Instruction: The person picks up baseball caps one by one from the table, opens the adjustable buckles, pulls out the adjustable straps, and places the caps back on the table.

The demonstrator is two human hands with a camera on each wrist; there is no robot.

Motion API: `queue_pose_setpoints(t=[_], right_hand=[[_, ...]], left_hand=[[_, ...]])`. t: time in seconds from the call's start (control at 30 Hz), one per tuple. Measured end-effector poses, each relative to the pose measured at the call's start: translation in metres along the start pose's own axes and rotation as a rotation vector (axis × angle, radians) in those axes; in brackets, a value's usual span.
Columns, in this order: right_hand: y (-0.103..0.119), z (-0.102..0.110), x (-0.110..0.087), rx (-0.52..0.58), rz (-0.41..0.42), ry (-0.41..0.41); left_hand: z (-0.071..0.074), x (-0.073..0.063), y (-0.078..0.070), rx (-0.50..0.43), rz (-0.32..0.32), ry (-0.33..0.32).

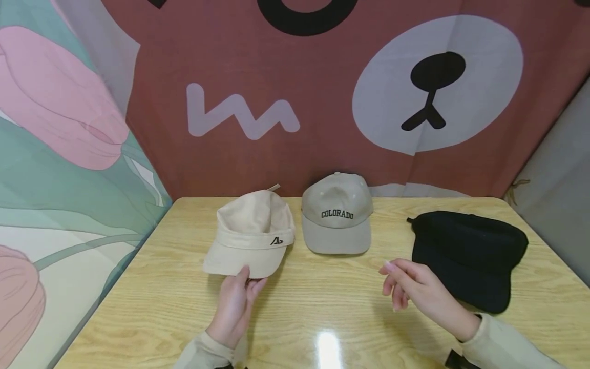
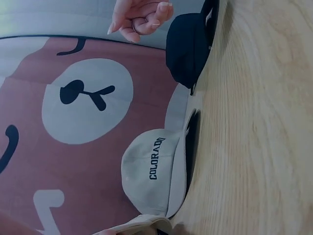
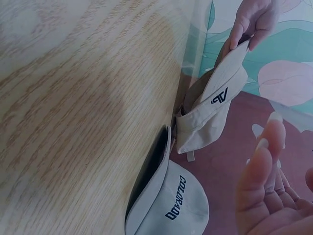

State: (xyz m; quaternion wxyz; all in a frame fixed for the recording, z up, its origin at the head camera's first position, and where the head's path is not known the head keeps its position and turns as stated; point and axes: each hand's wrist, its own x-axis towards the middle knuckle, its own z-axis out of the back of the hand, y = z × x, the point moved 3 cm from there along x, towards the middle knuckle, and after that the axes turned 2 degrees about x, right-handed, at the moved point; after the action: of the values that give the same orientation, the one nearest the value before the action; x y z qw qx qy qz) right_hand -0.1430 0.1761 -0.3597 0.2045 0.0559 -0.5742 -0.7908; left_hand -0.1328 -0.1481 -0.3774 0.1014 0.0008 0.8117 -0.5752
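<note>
A cream cap [image 1: 251, 220] with a black logo on its band is at the left of the table. My left hand [image 1: 235, 305] pinches its brim, thumb on top and fingers beneath. In the right wrist view the brim of this cream cap [image 3: 210, 105] is tilted up off the table. My right hand [image 1: 424, 292] hovers in the air with loosely bent fingers and holds nothing. Just beyond it lies a black cap [image 1: 465, 251], brim toward me. Between the two stands a grey-beige baseball cap [image 1: 337, 212] lettered COLORADO.
The light wood-grain table [image 1: 322, 302] carries all three caps. Behind it hangs a reddish-brown cloth [image 1: 239, 56] with a bear face, close to the table's back edge. A floral cloth [image 1: 60, 154] borders the left side, and a grey cloth [image 1: 557, 169] the right.
</note>
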Motion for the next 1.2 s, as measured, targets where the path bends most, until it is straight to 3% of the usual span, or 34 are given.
queue_pose_setpoints(t=[0.27,0.73,0.97,1.2], right_hand=[[0.001,-0.001,-0.002,0.014,-0.01,0.003],[-0.001,-0.001,-0.001,0.033,0.008,0.015],[-0.003,-0.001,-0.002,0.021,-0.007,0.013],[-0.004,-0.002,-0.003,0.017,-0.006,0.027]], left_hand=[[-0.003,0.009,-0.002,-0.115,-0.005,0.038],[-0.001,0.031,-0.005,-0.204,0.025,-0.039],[-0.001,0.032,-0.011,-0.24,0.031,-0.039],[-0.001,0.023,-0.01,-0.186,0.032,0.0]])
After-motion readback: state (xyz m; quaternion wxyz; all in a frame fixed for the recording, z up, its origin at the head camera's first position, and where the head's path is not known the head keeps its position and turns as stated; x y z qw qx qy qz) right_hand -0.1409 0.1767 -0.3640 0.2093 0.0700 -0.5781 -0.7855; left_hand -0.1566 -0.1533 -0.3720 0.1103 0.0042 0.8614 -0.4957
